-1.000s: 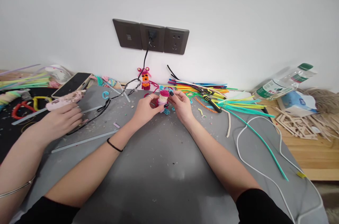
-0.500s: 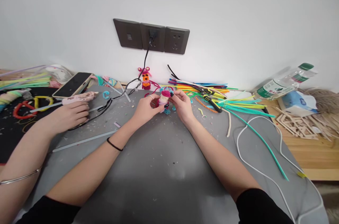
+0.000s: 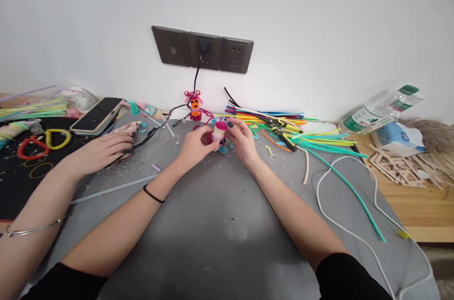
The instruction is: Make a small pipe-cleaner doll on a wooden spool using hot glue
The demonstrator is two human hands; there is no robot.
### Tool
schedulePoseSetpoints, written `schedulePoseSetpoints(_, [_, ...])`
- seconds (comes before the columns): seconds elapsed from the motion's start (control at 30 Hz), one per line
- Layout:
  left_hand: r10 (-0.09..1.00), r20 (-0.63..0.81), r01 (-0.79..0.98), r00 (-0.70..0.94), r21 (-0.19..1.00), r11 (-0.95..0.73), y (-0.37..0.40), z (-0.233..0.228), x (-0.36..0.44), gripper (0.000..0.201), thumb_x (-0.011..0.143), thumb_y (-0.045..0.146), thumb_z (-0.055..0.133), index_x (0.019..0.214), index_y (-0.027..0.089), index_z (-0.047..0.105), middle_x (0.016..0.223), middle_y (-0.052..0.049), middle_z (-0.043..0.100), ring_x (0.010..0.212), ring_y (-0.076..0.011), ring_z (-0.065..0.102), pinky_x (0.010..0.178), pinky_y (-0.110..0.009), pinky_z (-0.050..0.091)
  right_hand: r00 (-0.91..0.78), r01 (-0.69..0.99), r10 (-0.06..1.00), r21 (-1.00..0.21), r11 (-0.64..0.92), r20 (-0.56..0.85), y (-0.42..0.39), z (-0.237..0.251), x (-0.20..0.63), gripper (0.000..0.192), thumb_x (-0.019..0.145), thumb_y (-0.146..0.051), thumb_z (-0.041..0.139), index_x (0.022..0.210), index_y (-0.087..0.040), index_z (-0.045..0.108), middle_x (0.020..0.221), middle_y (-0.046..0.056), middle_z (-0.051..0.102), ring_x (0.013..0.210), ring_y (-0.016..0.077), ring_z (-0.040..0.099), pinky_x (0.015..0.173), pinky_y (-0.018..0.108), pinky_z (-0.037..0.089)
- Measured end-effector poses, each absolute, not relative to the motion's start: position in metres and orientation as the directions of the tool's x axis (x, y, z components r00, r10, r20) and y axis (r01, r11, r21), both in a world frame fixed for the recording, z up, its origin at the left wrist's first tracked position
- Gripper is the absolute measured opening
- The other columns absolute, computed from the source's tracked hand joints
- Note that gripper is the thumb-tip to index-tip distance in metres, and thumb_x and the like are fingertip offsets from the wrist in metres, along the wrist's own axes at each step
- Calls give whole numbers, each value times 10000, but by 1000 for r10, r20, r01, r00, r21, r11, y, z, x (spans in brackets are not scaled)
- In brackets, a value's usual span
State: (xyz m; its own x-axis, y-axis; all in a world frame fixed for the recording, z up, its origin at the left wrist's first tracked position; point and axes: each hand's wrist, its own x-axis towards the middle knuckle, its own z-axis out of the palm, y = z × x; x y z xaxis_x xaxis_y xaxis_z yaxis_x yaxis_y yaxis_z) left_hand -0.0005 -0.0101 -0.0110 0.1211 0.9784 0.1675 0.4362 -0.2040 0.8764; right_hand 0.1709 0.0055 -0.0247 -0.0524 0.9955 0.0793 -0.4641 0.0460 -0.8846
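My left hand (image 3: pixel 193 147) and my right hand (image 3: pixel 242 141) meet at the back middle of the grey mat (image 3: pixel 220 215). Together they pinch a small pink and magenta pipe-cleaner figure (image 3: pixel 218 132), the left from the side, the right from the top. Turquoise pipe-cleaner bits (image 3: pixel 224 149) lie just under it. A finished pink and orange figure (image 3: pixel 194 106) stands behind against the wall. To the left, another person's hand (image 3: pixel 102 150) rests on a pink glue gun (image 3: pixel 130 127) and its black cord.
A heap of coloured pipe cleaners (image 3: pixel 283 126) with yellow-handled cutters (image 3: pixel 280 132) lies at right. A white cable (image 3: pixel 340 186), a water bottle (image 3: pixel 379 110) and wooden sticks (image 3: pixel 400 167) sit further right. A phone (image 3: pixel 96 115) and clear glue sticks (image 3: pixel 113 189) lie at left.
The other person's hand has carried the glue gun rightward toward the middle and lowered it to the mat. My own hands have hardly moved on the figure.
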Motion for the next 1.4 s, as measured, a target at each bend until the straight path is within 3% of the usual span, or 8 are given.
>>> schedulePoseSetpoints(0.17, [973,185,435,141,871,-229,-11,-9,-1,356,726,445,748,965,186,699,808,-50,766,645,-193,661,638,-312,543,-60,-410,986,-904,121,158,4,-24,169,432,693,-447,922,1036,-276,722,994,-6,807,914,149,739,832,269,581])
schedulePoseSetpoints(0.47, [970,175,398,166,888,-228,-12,-8,-1,398,728,470,728,987,168,711,835,-67,773,654,-195,668,646,-317,545,-60,-439,986,-891,116,158,3,-21,170,408,689,-409,934,1015,-266,735,980,-14,803,886,123,729,778,218,565])
schedulePoseSetpoints(0.77, [973,168,378,158,900,-217,-11,-7,-2,433,726,472,729,1034,169,714,891,-67,783,661,-185,668,658,-311,540,-53,-490,998,-872,13,45,4,-19,171,427,674,-550,911,949,-274,734,880,-31,784,731,119,722,754,261,609])
schedulePoseSetpoints(1.03, [976,132,365,175,912,-189,-11,-10,-2,450,714,461,739,1058,172,718,939,-74,773,661,-176,639,653,-308,540,84,-471,996,-879,77,43,12,-31,175,427,637,-490,934,889,-235,703,804,-12,785,709,157,736,761,315,624])
schedulePoseSetpoints(1.23, [979,100,263,179,954,-146,-7,-10,-2,539,723,495,723,1141,156,696,1006,-85,757,750,-185,658,705,-309,547,199,-470,979,-871,142,52,18,-37,181,404,642,-419,923,898,-226,678,785,-14,770,708,179,738,784,353,615])
schedulePoseSetpoints(1.4, [981,83,142,178,984,-109,-4,-10,-4,544,727,519,749,1126,153,687,1071,-104,758,961,-240,696,862,-351,564,226,-459,972,-872,171,71,16,-33,180,389,657,-419,907,904,-228,675,804,-12,769,740,180,741,841,357,604])
